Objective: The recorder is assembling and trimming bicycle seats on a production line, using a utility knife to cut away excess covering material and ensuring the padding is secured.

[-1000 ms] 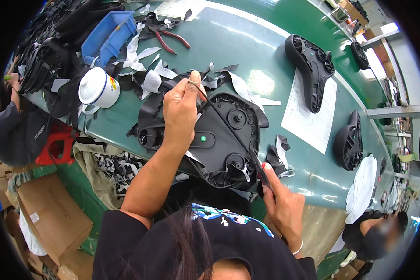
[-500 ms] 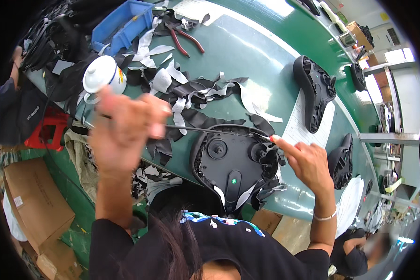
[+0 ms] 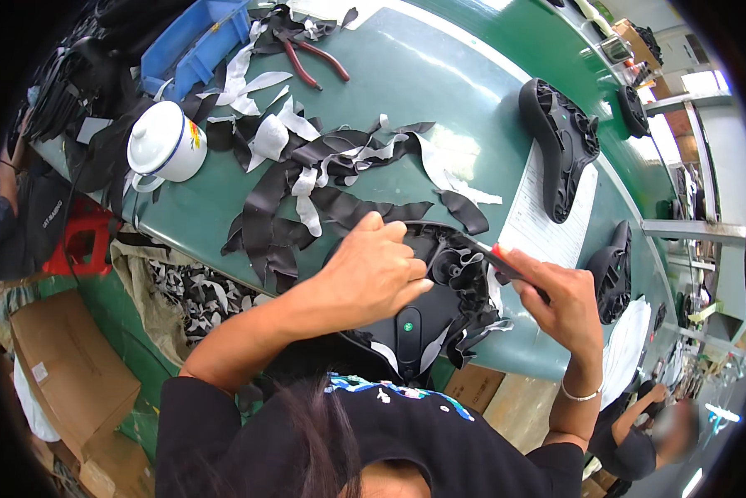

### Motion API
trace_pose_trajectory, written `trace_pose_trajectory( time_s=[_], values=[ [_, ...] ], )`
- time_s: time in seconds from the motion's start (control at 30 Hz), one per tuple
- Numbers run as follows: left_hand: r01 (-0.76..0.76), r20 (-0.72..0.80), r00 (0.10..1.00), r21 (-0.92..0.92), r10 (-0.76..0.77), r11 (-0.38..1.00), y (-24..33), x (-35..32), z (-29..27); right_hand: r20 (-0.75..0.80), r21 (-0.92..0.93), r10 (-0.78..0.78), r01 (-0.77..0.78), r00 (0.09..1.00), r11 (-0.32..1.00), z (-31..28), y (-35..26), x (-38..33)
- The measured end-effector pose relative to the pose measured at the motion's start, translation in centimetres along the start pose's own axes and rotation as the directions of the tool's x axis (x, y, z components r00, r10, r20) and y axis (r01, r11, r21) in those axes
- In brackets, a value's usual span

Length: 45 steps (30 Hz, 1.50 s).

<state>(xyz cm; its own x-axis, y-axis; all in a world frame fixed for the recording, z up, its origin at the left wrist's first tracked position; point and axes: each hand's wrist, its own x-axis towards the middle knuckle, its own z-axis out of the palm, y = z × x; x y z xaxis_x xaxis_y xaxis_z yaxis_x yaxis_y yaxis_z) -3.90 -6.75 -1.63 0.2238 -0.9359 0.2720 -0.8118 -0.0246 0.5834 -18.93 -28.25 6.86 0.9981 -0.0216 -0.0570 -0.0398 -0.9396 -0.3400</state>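
Observation:
A black saddle (image 3: 446, 309) lies underside up at the table's near edge, its plastic base showing and dark cover material bunched along its right side. Over its left part my left hand (image 3: 377, 270) is closed, fingers curled; what they grip is hidden. My right hand (image 3: 560, 299) is at the saddle's upper right edge, closed around a dark, narrow hand tool (image 3: 518, 270) with a red spot near the fingers. The tool's tip reaches the cover's edge; its exact kind cannot be made out. White lining pieces (image 3: 433, 350) show at the saddle's nose.
Black and white fabric scraps (image 3: 307, 178) litter the table, with red-handled pliers (image 3: 316, 62), a white enamel mug (image 3: 170, 143) and a blue bin (image 3: 192, 46) beyond. Two more saddle parts (image 3: 560, 149), (image 3: 612, 274) lie right. A person (image 3: 638, 436) sits at lower right.
My left hand has come in from the left, beside the mug, to over the saddle. The dark strip stretched between my hands no longer shows. My right hand has shifted slightly right, showing more of the tool.

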Motion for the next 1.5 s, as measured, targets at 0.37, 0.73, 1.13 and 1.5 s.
trace_pose_trajectory(
  time_s=[0.37, 0.73, 1.13, 1.5],
  values=[
    [-0.2, -0.262, 0.762, -0.965, -0.592, 0.17, -3.1, -0.8, -1.8, 0.127, -0.189, 0.059, -0.034, 0.99, 0.981, 0.8, -0.9, -1.1],
    [-0.142, 0.054, 0.979, -0.501, 0.195, 0.854, 2.0, -0.1, -2.2, -0.049, -0.032, 0.161, -0.162, 0.986, 0.986, 2.1, -2.2, -2.7],
    [-0.431, -0.74, 0.45, -0.67, -0.5, 0.604, -0.5, -3.9, -6.3, 0.143, -0.147, -0.017, 0.038, 0.99, 0.988, 0.5, -0.6, 1.9],
    [0.84, 0.608, 0.542, -0.38, -0.58, 0.386, 2.7, -11.0, -2.2, 0.007, 0.03, 0.04, -0.04, 0.999, 0.999, 0.3, 0.3, 0.7]
  ],
)
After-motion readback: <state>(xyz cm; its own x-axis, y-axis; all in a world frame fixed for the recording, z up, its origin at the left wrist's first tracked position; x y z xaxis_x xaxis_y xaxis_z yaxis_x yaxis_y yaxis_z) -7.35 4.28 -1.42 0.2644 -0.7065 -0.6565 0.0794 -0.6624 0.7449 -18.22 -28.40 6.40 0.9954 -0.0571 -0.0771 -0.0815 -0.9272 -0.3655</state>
